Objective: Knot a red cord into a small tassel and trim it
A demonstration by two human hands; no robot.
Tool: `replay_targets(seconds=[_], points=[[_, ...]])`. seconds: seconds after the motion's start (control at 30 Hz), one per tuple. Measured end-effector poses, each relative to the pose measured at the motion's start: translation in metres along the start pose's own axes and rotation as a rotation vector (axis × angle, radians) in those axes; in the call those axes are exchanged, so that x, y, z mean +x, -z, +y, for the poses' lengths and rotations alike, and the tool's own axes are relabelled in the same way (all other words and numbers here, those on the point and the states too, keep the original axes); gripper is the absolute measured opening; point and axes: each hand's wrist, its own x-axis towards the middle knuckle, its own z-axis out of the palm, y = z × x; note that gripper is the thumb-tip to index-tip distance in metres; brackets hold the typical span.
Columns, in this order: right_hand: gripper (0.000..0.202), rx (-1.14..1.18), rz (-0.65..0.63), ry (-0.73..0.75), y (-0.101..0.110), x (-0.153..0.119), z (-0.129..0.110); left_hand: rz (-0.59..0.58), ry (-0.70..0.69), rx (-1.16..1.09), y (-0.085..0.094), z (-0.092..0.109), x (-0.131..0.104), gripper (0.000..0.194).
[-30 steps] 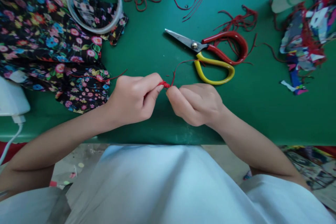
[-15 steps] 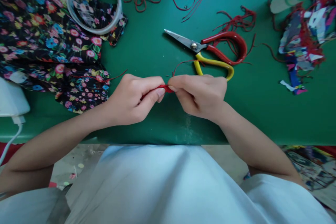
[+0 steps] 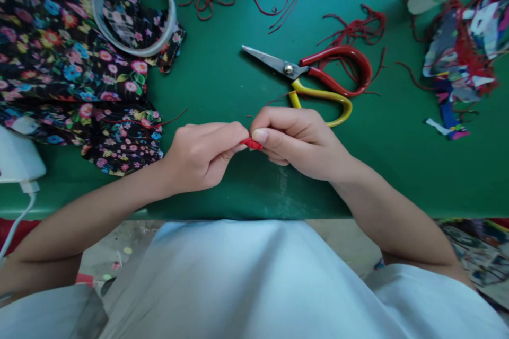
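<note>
the left hand (image 3: 204, 156) and right hand (image 3: 300, 140) are pinched shut on a small, twisted red cord bundle (image 3: 253, 143) between them, near the edge of the smooth green tabletop (image 3: 222, 79). it looks already compactly wound; fingers hide its ends, so its completeness is unclear. beyond lie metal scissors with glossy red-and-yellow handles (image 3: 289, 69).

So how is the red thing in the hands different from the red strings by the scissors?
The red piece is short and bunched up, but the red strings are thin, loose and tangled. The red piece is pinched between the left hand and right hand, while the strings lie on the green table. The piece looks brighter; the strings look darker. Both are red.
</note>
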Motion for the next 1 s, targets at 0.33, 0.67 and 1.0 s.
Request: replay_targets(seconds=[0.33, 0.67, 1.0], points=[[0.030, 0.270, -0.136, -0.191, 0.001, -0.003, 0.003, 0.120, -0.178, 0.266, -0.005, 0.000, -0.005, 0.023], [0.028, 0.014, 0.123, 0.121, -0.012, -0.001, 0.013, 0.183, -0.148, 0.391, -0.005, 0.003, -0.006, 0.020], [0.029, 0.332, 0.122, -0.045, -0.022, -0.004, 0.015, 0.199, -0.172, 0.468, -0.004, 0.005, -0.004, 0.029]])
